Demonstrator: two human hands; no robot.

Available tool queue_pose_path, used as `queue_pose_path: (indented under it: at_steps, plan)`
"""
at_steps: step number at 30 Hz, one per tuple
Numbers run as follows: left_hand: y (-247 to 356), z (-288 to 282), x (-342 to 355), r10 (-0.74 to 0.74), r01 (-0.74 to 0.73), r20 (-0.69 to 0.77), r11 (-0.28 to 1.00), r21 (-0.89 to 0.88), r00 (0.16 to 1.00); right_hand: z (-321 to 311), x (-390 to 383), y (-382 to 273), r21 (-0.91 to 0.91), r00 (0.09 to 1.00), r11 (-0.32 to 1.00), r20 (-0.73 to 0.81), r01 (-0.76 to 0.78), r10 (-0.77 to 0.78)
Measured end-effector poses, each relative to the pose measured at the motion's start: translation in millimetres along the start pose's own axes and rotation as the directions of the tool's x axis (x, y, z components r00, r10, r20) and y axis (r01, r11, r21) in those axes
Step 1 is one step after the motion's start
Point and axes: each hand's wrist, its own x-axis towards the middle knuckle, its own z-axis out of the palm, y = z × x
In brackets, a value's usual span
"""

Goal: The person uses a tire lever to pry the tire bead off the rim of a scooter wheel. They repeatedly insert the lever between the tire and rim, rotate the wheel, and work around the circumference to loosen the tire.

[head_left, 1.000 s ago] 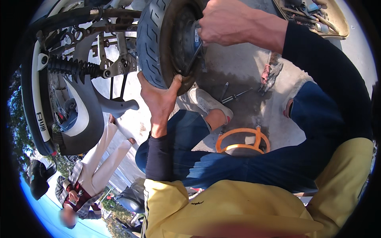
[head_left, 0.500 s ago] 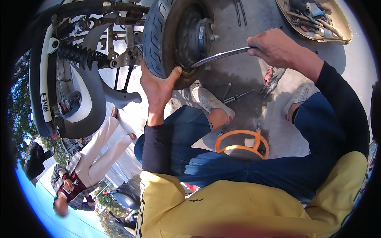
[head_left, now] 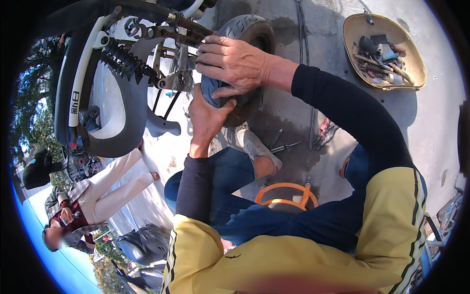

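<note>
While yr L hand (head_left: 209, 120) pinches near edge of tyre (head_left: 245, 28), R hand (head_left: 236, 63) lies across it, fingers extended, tyre beside bike frame (head_left: 179, 82), dk lettering (head_left: 75, 102) on white bar (head_left: 83, 76), sm. print (head_left: 233, 257) on yr yellow shirt (head_left: 293, 255)

Two markings show. Dark printed characters (head_left: 75, 102) stand near the lower end of the long white strip (head_left: 82, 73) on the two-wheeler (head_left: 129, 103) at the left — bold, in one short group that runs along the strip, plain against its pale ground. A small line of dark lettering (head_left: 233, 256) sits on the front of the person's yellow top (head_left: 293, 255) — a single short mark, too small and soft-edged to make out letter by letter.
</note>
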Motion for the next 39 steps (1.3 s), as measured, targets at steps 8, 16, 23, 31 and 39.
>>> queue_pose_path:
  at_steps: [8,16,23,31,39]
  plan:
    - [-21,5,-2,-0.068,0.07,0.019,0.978,-0.196,0.998,19,29,0,0.063,0.982,0.997,0.185,-0.05,0.038]
    - [-9,-3,12,-0.111,0.116,0.034,0.95,-0.29,0.993,25,41,10,0.07,0.972,0.992,0.217,-0.103,0.086]
    - [-5,-11,23,-0.094,0.138,0.145,0.933,-0.333,0.985,22,40,18,0.085,0.978,0.988,0.175,-0.131,0.115]
    - [-9,-3,35,-0.041,0.071,0.107,0.955,-0.286,0.993,10,19,29,0.092,0.984,0.981,0.071,-0.169,0.162]
    - [-2,-7,30,-0.045,0.061,0.065,0.961,-0.269,0.997,-160,-197,159,-0.165,0.41,0.377,-0.292,-0.911,0.864]
